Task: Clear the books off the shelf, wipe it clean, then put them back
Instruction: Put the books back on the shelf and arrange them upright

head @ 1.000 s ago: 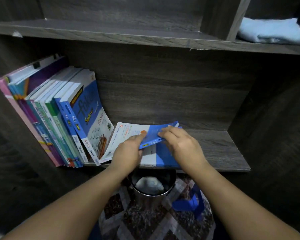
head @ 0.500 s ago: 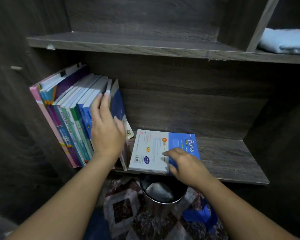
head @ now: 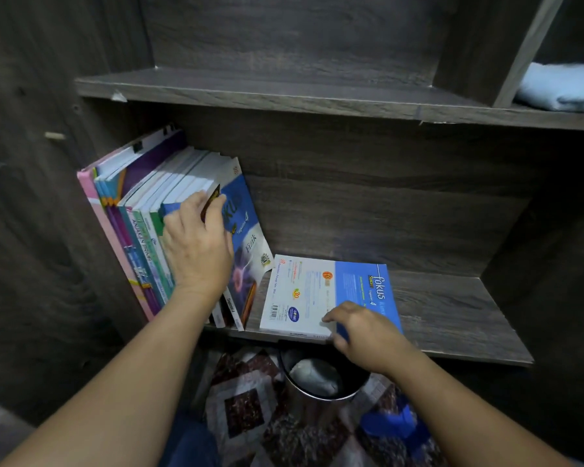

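Blue-white book point(head: 317, 291) (lying flat) sits gripped under right fingers point(head: 332, 316).

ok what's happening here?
A person is at a wooden shelf. The left hand presses on the row of leaning books, touching the Fizik book. The right hand is at the front edge of the Fokus book lying flat on the shelf; its grip is unclear. A blue cloth sits on the shelf above.

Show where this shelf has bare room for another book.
Free: dark wooden shelf board between the flat blue-and-white book and the right wall. Crowded: left end, where the left hand presses the leaning row of books.
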Motion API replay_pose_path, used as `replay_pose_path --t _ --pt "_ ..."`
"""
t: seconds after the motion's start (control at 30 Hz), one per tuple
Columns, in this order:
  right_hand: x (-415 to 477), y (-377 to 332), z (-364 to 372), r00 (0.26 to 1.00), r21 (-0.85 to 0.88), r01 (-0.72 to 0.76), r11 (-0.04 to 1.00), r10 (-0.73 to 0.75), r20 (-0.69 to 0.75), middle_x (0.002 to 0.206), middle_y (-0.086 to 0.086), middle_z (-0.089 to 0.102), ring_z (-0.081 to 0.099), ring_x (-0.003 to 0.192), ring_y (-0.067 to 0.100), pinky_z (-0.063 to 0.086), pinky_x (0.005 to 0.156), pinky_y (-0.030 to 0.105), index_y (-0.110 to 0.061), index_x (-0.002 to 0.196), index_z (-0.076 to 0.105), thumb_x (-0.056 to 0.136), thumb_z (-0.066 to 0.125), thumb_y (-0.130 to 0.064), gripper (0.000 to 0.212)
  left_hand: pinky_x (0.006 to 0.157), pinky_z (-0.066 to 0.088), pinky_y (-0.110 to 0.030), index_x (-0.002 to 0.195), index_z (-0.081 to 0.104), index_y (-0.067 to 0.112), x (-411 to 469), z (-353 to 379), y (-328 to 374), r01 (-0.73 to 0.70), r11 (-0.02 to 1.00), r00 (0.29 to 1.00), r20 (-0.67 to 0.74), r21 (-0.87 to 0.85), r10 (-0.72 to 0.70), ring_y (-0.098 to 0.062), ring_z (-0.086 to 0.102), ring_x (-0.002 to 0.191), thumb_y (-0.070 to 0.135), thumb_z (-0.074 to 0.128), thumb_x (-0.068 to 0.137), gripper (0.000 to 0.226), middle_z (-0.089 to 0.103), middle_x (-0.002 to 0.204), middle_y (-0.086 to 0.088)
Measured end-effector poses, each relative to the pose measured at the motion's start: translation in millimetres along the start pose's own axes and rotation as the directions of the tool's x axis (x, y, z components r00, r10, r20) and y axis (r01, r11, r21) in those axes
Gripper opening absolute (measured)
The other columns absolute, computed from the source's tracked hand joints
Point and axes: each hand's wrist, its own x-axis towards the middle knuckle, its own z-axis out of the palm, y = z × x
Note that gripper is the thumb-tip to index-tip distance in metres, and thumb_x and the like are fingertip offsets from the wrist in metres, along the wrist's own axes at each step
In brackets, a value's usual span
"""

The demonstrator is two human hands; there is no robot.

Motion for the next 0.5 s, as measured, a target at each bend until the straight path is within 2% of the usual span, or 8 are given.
replay_pose_path --t 0.1,0.2,0.3,0.37,0.5 --pt "-1 5 1 0.999 -0.067 -0.030 0.997 0.033 0.036 0.130 -0.004 0.051 0.051 0.117 0.019 0.044 0.094 0.033 -0.030 0.128 0.053 0.091 0.053 -0.032 0.037 0.090 0.030 -0.047 0.132 0.051 0.019 -9 4 11 0.057 0.990 0.998 0.017 0.127 -0.060 -0.030 0.026 0.110 0.007 0.066 0.073 0.062 0.029 0.135 -0.008" --pt "0 17 2 0.993 -0.155 -0.084 0.984 0.096 0.070 0.135 0.000 0.046 0.046 0.121 0.024 0.041 0.100 0.038 -0.028 0.133 0.049 0.089 0.056 -0.032 0.045 0.095 0.020 -0.046 0.134 0.047 0.024 -17 -1 23 -0.053 0.978 0.998 -0.005 0.199 0.055 -0.031 0.022 0.123 0.019 0.064 0.069 0.068 0.024 0.139 -0.006" --pt "-2 31 5 0.974 -0.215 -0.163 0.963 0.191 0.118 0.146 0.005 0.033 0.037 0.129 0.028 0.038 0.105 0.040 -0.029 0.141 0.036 0.083 0.064 -0.034 0.065 0.094 0.022 -0.048 0.135 0.049 0.021 -31 0 38 -0.209 0.974 0.978 0.041 0.083 0.207 -0.033 0.024 0.126 0.024 0.067 0.069 0.069 0.029 0.140 -0.007" --pt "-3 39 7 0.962 -0.246 -0.199 0.949 0.237 0.136 0.152 0.007 0.022 0.030 0.134 0.031 0.035 0.107 0.042 -0.031 0.147 0.024 0.080 0.069 -0.034 0.081 0.093 0.025 -0.049 0.134 0.051 0.017 -44 5 48 -0.300 0.954 0.944 0.140 -0.017 0.300 -0.034 0.030 0.125 0.027 0.071 0.066 0.072 0.036 0.138 -0.009" --pt "-3 51 17 0.937 -0.248 -0.268 0.931 0.312 0.157 0.160 0.010 0.002 0.019 0.141 0.040 0.029 0.111 0.051 -0.038 0.151 0.004 0.088 0.065 -0.028 0.088 0.091 0.032 -0.048 0.134 0.052 0.015 -71 12 64 -0.414 0.904 0.830 0.365 -0.104 0.422 -0.033 0.039 0.121 0.035 0.073 0.067 0.073 0.047 0.135 -0.010"
